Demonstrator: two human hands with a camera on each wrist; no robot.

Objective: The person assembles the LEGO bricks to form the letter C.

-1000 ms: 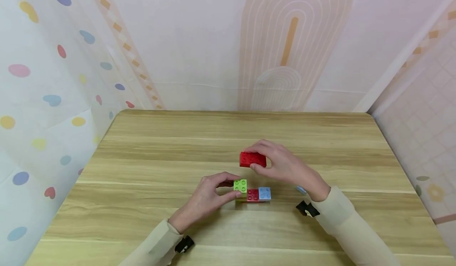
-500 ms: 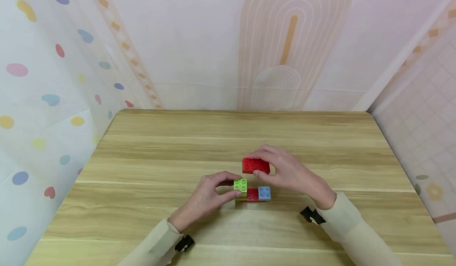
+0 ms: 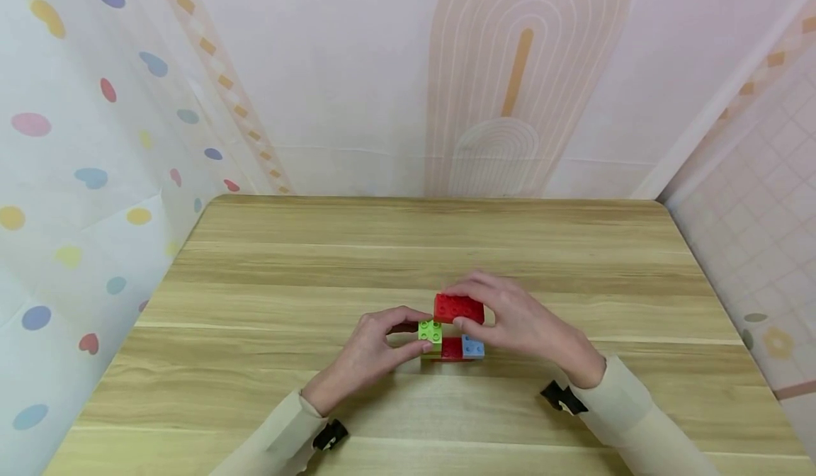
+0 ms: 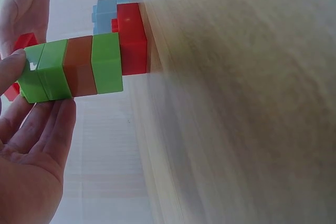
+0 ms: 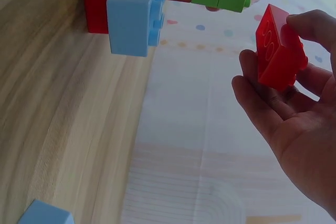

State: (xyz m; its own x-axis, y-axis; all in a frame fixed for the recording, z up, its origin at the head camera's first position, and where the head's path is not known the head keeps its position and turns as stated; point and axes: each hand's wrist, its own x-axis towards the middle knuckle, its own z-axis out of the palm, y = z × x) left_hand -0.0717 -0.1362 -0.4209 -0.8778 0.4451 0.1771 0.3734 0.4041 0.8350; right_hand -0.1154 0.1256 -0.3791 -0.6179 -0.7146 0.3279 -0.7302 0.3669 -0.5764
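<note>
My left hand (image 3: pixel 376 341) pinches the upper green bricks of a tower between thumb and fingers. In the left wrist view the tower shows green bricks (image 4: pixel 52 72), a brown brick (image 4: pixel 80 66) and a lower green brick (image 4: pixel 106 62), standing on a long red base brick (image 4: pixel 132 38). A light blue brick (image 5: pixel 128 19) sits on the base's other end, studs up. My right hand (image 3: pixel 519 320) holds a separate red brick (image 5: pixel 281 51) by its sides. That brick hangs above the gap between tower and blue brick, its hollow underside down, close by the tower's top.
Another light blue brick (image 5: pixel 46 213) lies on the wooden table (image 3: pixel 319 249), hidden under the right arm in the head view. Patterned cloth walls (image 3: pixel 357 79) stand behind the table and at its sides. Black wrist straps (image 3: pixel 564 398) sit at both cuffs.
My right hand has brought the red brick down and nearer, from behind the bricks to over the gap beside the tower. The left hand keeps its place on the tower.
</note>
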